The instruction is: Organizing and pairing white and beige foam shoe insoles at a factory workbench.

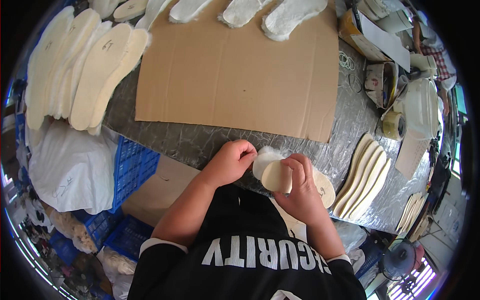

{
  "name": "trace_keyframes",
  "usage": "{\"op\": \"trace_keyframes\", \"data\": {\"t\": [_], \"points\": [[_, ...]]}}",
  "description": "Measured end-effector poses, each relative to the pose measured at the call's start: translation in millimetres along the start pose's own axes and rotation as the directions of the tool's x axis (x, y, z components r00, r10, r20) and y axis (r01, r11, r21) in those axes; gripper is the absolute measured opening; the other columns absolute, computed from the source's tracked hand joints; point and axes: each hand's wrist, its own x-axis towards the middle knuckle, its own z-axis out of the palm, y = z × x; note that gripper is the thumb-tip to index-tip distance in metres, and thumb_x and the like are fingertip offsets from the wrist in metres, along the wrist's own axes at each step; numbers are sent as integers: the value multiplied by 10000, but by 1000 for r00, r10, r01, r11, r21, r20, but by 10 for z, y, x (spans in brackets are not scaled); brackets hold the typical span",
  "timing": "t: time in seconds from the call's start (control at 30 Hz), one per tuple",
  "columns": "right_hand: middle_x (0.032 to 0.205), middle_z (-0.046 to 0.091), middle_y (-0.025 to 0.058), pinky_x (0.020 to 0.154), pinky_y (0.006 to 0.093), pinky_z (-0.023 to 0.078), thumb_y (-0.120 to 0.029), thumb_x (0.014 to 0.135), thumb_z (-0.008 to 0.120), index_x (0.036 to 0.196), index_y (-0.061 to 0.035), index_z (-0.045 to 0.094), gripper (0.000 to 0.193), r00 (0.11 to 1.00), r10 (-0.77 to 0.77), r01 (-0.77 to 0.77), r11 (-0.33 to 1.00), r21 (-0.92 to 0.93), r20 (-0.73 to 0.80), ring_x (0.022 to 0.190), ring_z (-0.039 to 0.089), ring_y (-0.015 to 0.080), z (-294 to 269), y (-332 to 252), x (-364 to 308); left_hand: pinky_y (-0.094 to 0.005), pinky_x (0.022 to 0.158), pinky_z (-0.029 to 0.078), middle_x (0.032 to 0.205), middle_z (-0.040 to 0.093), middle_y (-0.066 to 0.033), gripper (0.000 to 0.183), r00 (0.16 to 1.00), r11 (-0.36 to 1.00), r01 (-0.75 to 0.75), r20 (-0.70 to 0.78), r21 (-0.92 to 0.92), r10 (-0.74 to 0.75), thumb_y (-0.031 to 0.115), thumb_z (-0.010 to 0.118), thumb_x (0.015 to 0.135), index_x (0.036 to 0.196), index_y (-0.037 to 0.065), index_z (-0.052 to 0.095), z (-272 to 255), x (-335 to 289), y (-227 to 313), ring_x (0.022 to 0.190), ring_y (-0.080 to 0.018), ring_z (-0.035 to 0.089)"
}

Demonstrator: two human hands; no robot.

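Insole hangs on one grip

Right hand is clamped on it, at the table's near edge; should those fingers slacken, insole and fleece might slip apart or fall. Left hand, at ten o'clock from there, has thumb and forefinger close together by the fleece; whether they pinch it, I cannot tell. A wide right elbow swing could scatter the stack at three o'clock.
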Motion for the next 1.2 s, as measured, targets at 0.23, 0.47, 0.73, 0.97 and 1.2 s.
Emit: {"op": "trace_keyframes", "data": {"t": [0.23,0.47,0.73,0.97,1.2], "points": [[1201,447,204,934,449,445,8,621,779,1201,-26,425,681,998,47,-49,998,51,37,1095,477,414,16,-24,-3,-238,826,473,1009,648,-47,106,991,961,-2,126,-278,38,36,543,946,976,-33,618,5,-60,21,903,-88,578],[1198,458,198,935,440,439,-1,617,803,1197,-27,428,692,999,34,-34,996,80,2,1089,485,402,1,-14,-27,-240,799,479,985,640,-40,113,985,973,-51,147,-227,86,44,538,953,994,-33,611,27,-63,5,880,-81,571],[1194,460,195,934,440,438,-16,616,818,1192,-26,432,693,999,34,-33,996,84,-6,1089,489,392,-3,-23,-58,-232,766,486,938,628,-28,118,981,975,-85,154,-203,118,45,533,955,996,-37,606,47,-87,41,847,-73,569],[1198,456,200,935,448,434,-16,619,814,1200,-26,432,696,999,34,-33,996,84,-8,1090,485,399,-5,-19,-69,-232,755,500,924,627,-31,117,981,981,-89,155,-170,116,45,535,953,992,-42,602,62,-100,52,827,-74,579],[1194,460,198,933,448,434,-13,614,812,1202,-27,432,700,1000,23,-22,996,89,-14,1086,487,397,0,-19,-77,-237,751,505,918,622,-30,102,980,981,-91,162,-171,119,31,531,951,976,-40,599,74,-109,71,827,-75,578]]}}
